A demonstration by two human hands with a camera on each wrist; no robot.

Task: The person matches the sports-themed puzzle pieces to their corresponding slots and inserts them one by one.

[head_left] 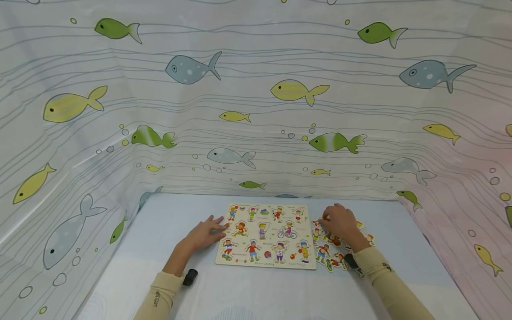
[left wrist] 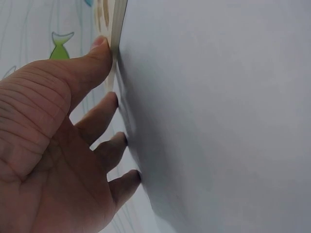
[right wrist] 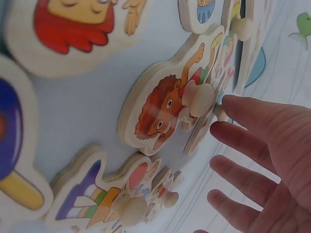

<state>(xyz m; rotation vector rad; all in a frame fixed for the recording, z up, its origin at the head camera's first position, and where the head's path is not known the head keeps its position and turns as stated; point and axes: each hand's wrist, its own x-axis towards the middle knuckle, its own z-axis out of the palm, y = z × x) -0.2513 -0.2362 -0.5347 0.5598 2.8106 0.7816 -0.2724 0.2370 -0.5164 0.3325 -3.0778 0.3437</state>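
A wooden puzzle board printed with children playing sports lies flat on the table. My left hand rests at its left side; in the left wrist view the thumb touches the board's edge and the spread fingers touch the table. Over a pile of wooden puzzle pieces right of the board, my right hand reaches down. In the right wrist view its thumb and index finger pinch a small round knob on a puzzle piece, which is largely hidden behind a red-haired figure piece.
Other knobbed pieces lie close together, some overlapping, among them a striped-clothes piece and a larger red-haired piece. A fish-patterned sheet rises behind and beside the pale table.
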